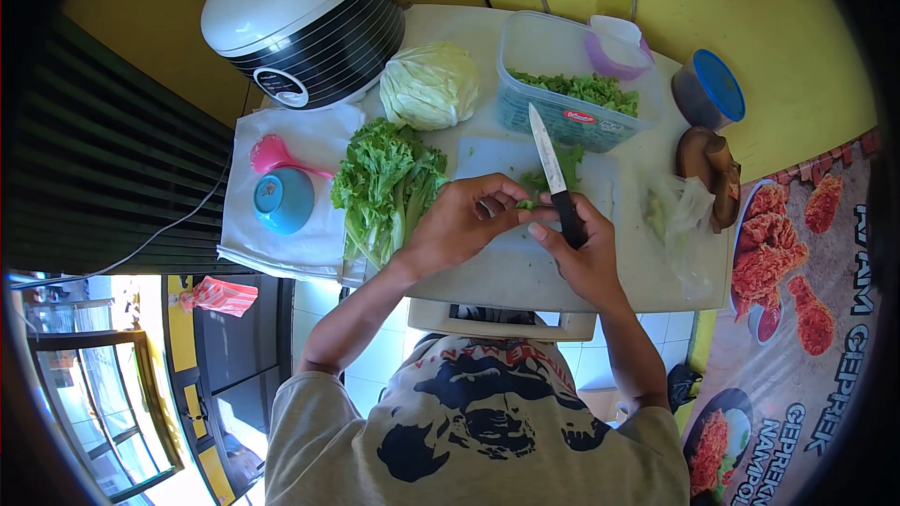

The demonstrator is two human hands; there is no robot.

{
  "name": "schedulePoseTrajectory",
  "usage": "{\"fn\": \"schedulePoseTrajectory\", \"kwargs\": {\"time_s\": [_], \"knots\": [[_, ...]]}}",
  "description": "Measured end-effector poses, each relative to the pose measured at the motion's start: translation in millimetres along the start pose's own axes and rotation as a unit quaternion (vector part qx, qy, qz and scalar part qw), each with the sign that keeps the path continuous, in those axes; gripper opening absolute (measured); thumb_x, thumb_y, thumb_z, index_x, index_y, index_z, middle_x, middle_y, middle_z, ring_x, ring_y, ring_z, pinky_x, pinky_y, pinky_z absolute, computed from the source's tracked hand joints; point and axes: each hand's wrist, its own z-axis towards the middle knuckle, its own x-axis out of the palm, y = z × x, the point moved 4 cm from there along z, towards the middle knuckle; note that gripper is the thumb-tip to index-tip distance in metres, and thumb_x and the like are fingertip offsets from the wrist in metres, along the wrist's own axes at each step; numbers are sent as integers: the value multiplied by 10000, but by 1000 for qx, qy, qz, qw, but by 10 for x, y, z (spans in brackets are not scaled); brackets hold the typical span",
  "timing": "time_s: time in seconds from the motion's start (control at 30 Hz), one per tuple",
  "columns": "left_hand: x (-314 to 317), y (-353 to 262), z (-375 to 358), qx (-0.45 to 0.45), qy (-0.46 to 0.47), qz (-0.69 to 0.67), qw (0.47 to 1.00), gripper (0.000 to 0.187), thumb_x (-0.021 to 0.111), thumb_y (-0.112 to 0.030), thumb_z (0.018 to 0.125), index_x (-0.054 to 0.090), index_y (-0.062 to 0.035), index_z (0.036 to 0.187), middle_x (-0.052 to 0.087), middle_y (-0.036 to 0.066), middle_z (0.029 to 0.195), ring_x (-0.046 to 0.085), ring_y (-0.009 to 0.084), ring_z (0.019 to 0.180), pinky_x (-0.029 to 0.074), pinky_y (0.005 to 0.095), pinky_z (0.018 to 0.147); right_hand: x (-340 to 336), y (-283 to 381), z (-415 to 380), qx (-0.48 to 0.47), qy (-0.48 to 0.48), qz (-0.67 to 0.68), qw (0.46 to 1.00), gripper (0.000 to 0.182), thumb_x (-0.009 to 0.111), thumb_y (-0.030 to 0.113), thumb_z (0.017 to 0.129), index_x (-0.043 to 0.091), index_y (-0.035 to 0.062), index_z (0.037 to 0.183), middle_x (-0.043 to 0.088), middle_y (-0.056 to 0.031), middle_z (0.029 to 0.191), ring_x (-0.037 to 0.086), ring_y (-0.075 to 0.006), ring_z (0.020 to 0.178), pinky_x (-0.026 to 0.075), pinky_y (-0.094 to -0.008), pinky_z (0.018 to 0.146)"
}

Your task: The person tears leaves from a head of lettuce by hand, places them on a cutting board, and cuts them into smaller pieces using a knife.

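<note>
My right hand (586, 248) is closed around the black handle of a knife (547, 150), whose blade points up and away from me. Close beside it, my left hand (473, 220) pinches a small green piece of lettuce (527, 205). Both hands are over a pale cutting board (600, 173), where some cut lettuce (562, 167) lies behind the blade. To the left of my left hand rests a bunch of leafy lettuce (389, 178). A clear plastic container (525, 117) behind the board holds chopped lettuce (591, 89).
A cabbage (429, 86) and a rice cooker (305, 28) stand at the back left. On a white cloth sit a blue bowl (283, 200) and a pink ladle (272, 154). At the right are a plastic bag (680, 215), a brown object (708, 169) and a blue-lidded tub (708, 89).
</note>
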Motion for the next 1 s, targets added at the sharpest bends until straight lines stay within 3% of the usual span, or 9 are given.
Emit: {"fn": "schedulePoseTrajectory", "kwargs": {"time_s": [0.07,0.17,0.27,0.47,0.57,0.63,0.77,0.87,1.0], "knots": [[-9,3,-37,-16,3,-13,1000,223,760,-126,965,721,-11,1151,721,20,888,625,69,759,518,261,707,17,-42,42,61,17,6,998,477,822,142,914,608,-9,1312,720,-40,1067,624,-49,880,505,-215,708],[-17,47,-67,-19,26,-69,997,205,782,-112,957,727,-5,1123,743,11,941,646,48,790,518,237,717,69,31,109,38,28,71,996,474,812,141,922,610,0,1326,726,-43,1074,611,-37,760,474,-205,608],[3,42,-101,0,30,-127,991,189,759,-95,975,716,2,1132,737,7,944,643,46,805,523,240,734,42,71,123,113,82,137,981,429,798,144,932,635,10,1305,732,-46,1055,569,-27,606,417,-198,489],[-131,150,-157,-43,9,-97,994,176,731,-76,994,694,18,1138,716,9,988,643,51,876,526,236,795,-24,-211,198,136,67,64,986,378,779,177,954,658,30,1281,751,-69,1046,492,-19,481,337,-213,396],[-163,159,-165,-38,12,-92,995,156,722,-72,999,687,19,1120,711,8,997,637,51,887,522,234,792,-23,-177,224,145,74,20,986,333,776,183,960,679,28,1237,760,-63,1028,539,-23,567,408,-213,487],[-142,204,-162,-27,15,-148,989,147,721,-75,1000,688,17,1109,711,9,997,638,56,884,523,240,789,81,-35,231,80,64,35,994,307,784,175,952,690,23,1202,755,-46,990,577,-31,663,449,-218,588],[-118,245,-155,-13,23,-214,977,129,716,-88,1005,693,5,1091,708,13,967,652,75,862,537,263,775,118,-48,254,58,77,3,995,292,803,153,929,697,15,1164,735,-15,935,615,-48,810,480,-239,729],[-172,225,-173,-60,-48,-83,994,122,737,-98,984,706,2,1047,726,30,880,664,94,781,546,280,721,134,-125,292,-25,37,-32,998,297,810,135,915,695,19,1163,717,-6,900,614,-45,799,485,-253,700],[-176,188,-159,10,-148,177,973,157,775,-121,918,710,-1,996,738,107,807,701,196,706,558,347,666,178,-78,314,-81,8,-200,976,271,781,91,908,690,18,1153,724,-92,891,689,-173,729,520,-328,642]]}}
